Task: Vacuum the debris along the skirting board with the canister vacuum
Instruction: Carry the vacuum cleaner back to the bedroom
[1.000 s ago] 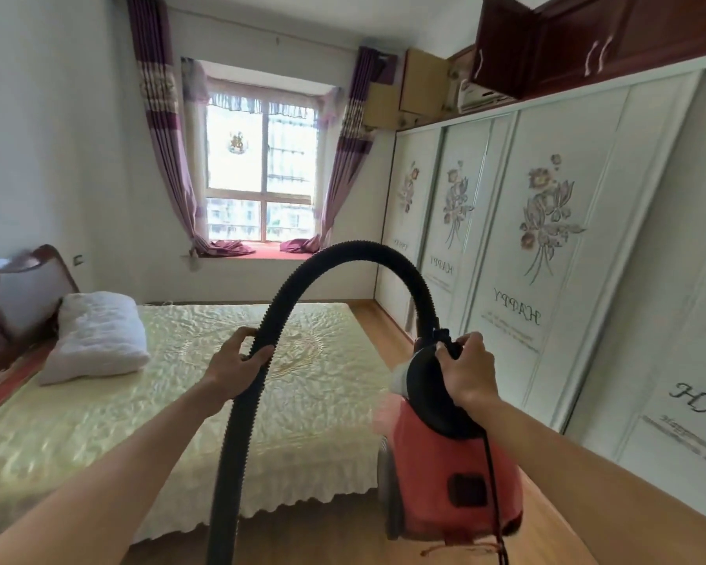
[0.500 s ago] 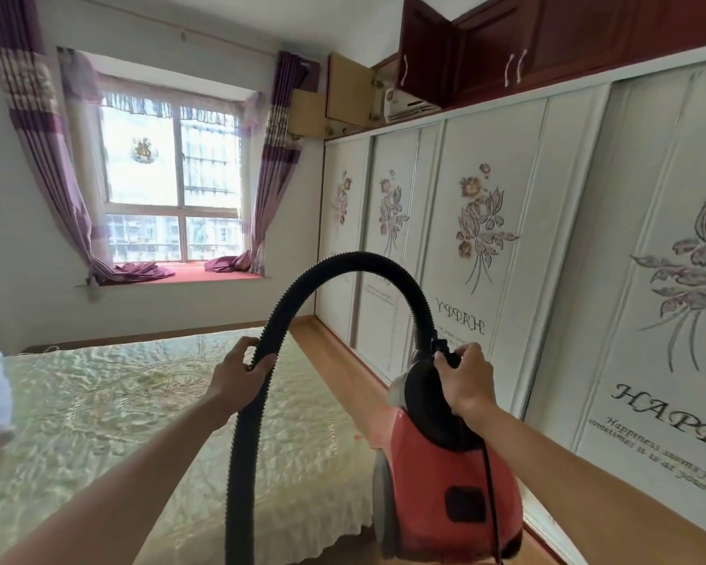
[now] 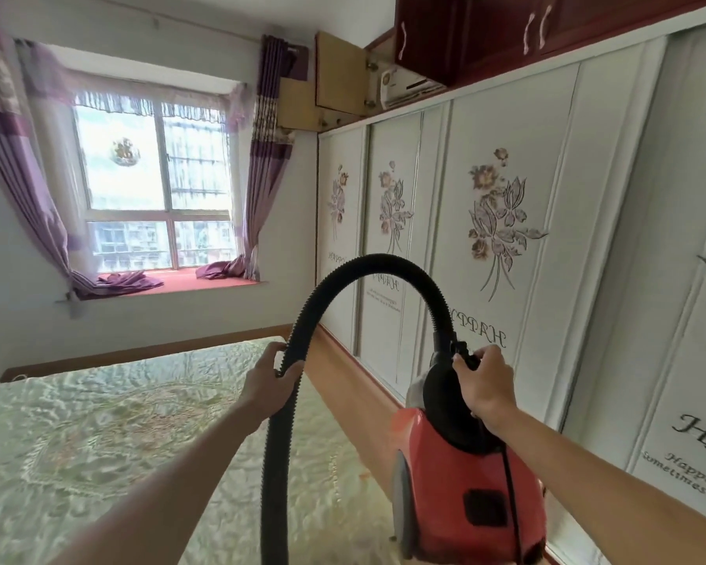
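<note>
1. The right hand (image 3: pixel 486 387) is wrapped round the black handle (image 3: pixel 464 355) on top of the red vacuum (image 3: pixel 457 495), fingers curled tight over it.
2. The vacuum hangs from that hand, low and right of centre, with its body tilted and its lower end near the bottom edge.
3. The left hand (image 3: pixel 272 381) holds the black ribbed hose (image 3: pixel 384 263), with the thumb on the near side and the fingers curled round the far side.
4. The hose rises from the vacuum's top beside the right hand, arches high, comes down through the left hand and leaves the view at the bottom edge. Its far end is out of sight.
5. A black cord (image 3: pixel 509 503) runs down the vacuum's back from under the right wrist.
6. A bed (image 3: pixel 98 422) with a pale, shiny quilted cover fills the lower left, under the left forearm.
7. A strip of wooden floor (image 3: pixel 343 379) runs between the bed and the wardrobe (image 3: pixel 506 279) toward the window wall.
8. The wardrobe's white doors carry flower patterns and lettering. The vacuum is near them.
9. Dark red cupboards (image 3: pixel 445 34) sit above the wardrobe, with a white air conditioner (image 3: pixel 408 81) beside an open door.
10. The skirting board (image 3: pixel 147 353) is a wooden band at the foot of the window wall, beyond the bed and well apart from the vacuum.
11. The window (image 3: pixel 155 189) has purple curtains (image 3: pixel 261 177) drawn to its sides, their ends lying on the red sill (image 3: pixel 180 282).
</note>
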`<state>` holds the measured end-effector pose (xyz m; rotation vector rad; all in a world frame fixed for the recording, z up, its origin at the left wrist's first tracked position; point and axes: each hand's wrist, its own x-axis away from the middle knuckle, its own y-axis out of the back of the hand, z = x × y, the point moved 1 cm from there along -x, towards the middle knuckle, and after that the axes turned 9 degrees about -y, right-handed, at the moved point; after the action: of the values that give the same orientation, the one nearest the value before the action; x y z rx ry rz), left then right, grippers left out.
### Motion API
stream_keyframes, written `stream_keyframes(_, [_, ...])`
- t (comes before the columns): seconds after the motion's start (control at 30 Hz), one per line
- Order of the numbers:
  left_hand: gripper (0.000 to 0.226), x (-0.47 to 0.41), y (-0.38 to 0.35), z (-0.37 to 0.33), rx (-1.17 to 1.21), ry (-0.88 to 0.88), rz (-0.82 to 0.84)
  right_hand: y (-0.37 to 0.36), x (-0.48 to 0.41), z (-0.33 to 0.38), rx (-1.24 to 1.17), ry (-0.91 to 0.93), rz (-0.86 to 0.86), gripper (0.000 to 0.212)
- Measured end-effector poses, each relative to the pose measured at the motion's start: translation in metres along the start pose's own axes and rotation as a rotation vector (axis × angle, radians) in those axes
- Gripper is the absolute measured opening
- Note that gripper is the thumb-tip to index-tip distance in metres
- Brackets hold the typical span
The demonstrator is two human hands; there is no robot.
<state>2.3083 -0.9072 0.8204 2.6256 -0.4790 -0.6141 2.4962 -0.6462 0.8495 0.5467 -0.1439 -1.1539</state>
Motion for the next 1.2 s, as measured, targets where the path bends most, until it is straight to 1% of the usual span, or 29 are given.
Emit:
stream_keyframes(0.17, [0.033, -0.055, -0.023, 0.002, 0.013, -0.020, 0.001, -0.020, -0.047, 0.009, -0.033, -0.011, -0.012, 0.030])
stream_keyframes(0.4, [0.032, -0.140, -0.081, 0.024, 0.066, -0.032, 0.017, -0.058, -0.126, 0.003, -0.019, -0.022, -0.027, 0.029])
stream_keyframes(0.57, [0.030, -0.225, -0.114, 0.049, 0.156, 0.013, 0.115, -0.089, -0.198, 0.000, 0.052, -0.006, -0.025, 0.026])
stream_keyframes(0.77, [0.031, -0.318, -0.153, 0.074, 0.172, 0.026, 0.193, -0.116, -0.287, 0.004, 0.109, 0.010, -0.052, 0.029])
stream_keyframes(1.07, [0.024, -0.414, -0.216, 0.074, 0.230, -0.023, 0.205, -0.134, -0.389, 0.008, 0.071, 0.012, -0.125, 0.029])
stream_keyframes(1.2, [0.029, -0.447, -0.237, 0.079, 0.217, -0.014, 0.186, -0.149, -0.434, 0.006, 0.078, 0.046, -0.119, 0.027])
